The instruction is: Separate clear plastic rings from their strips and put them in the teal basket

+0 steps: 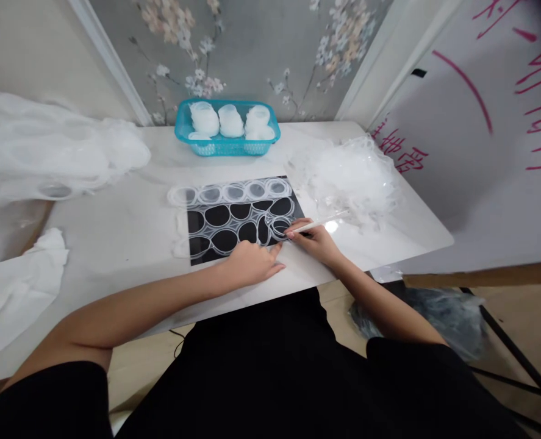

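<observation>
On a black sheet (217,238) lies translucent white film (252,214) with rows of oval cut-outs and rings. My right hand (318,242) is closed around a slim white pen-like tool (327,220). Its lower end is at a ring (280,227) near the sheet's right edge; the tip is too small to make out. My left hand (253,263) rests at the sheet's front edge, index finger stretched out beside that ring and thumb apart. Nothing shows in its fingers. A strip of round translucent pieces (233,192) runs along the sheet's far side.
A blue basket (227,148) at the back holds stacks of round white pieces (230,121). A heap of clear film scraps (352,174) lies on the right. Bulky white film (60,146) and white paper (23,289) lie left. A board with red writing (471,140) stands right.
</observation>
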Demonstrator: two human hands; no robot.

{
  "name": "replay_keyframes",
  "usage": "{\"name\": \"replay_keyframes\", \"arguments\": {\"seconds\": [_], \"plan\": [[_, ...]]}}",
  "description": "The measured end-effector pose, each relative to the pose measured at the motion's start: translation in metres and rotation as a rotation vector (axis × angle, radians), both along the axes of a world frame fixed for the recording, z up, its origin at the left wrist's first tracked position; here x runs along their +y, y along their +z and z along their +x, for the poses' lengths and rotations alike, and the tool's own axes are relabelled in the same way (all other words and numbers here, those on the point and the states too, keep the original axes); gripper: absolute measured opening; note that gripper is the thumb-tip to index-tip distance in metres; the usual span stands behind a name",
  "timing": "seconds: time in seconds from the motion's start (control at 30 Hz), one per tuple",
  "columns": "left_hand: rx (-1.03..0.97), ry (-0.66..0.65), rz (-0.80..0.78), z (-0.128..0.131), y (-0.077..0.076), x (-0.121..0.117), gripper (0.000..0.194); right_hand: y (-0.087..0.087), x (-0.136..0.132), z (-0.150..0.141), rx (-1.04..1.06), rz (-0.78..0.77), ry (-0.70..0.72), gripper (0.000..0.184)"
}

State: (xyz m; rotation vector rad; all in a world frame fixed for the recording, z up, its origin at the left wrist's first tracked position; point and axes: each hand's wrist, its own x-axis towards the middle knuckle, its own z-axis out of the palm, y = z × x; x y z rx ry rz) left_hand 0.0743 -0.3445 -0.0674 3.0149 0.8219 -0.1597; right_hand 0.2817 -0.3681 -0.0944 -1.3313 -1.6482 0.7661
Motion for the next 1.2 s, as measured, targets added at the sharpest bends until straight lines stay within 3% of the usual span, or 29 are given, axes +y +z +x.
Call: {"name": "replay_keyframes", "arguments": {"seconds": [0.47, 0.7, 0.9, 1.0, 1.1, 1.2], "plan": [[0.042, 0.028, -0.017, 0.003, 0.007, -0.001, 0.062, -0.003, 0.0, -0.001, -0.073, 0.023, -0.037, 0.02], [0.037, 0.109, -0.057, 0.008, 0.005, -0.001, 0.067, -0.008, -0.002, -0.003, -0.173, 0.041, -0.102, 0.018], [0.027, 0.079, -0.113, 0.008, 0.009, 0.007, 0.066, -0.009, -0.01, -0.005, -0.505, 0.302, 0.016, 0.02], [0.026, 0.043, -0.16, 0.011, 0.015, 0.011, 0.061, -0.005, 0.002, 0.003, -0.685, 0.358, 0.066, 0.027], [0.057, 0.027, -0.2, 0.014, 0.02, 0.012, 0.057, 0.01, 0.038, 0.026, -0.699, 0.404, -0.07, 0.023], [0.093, 0.023, -0.206, 0.016, 0.025, 0.011, 0.055, 0.044, 0.081, 0.051, -0.505, 0.504, -0.496, 0.018]]}}
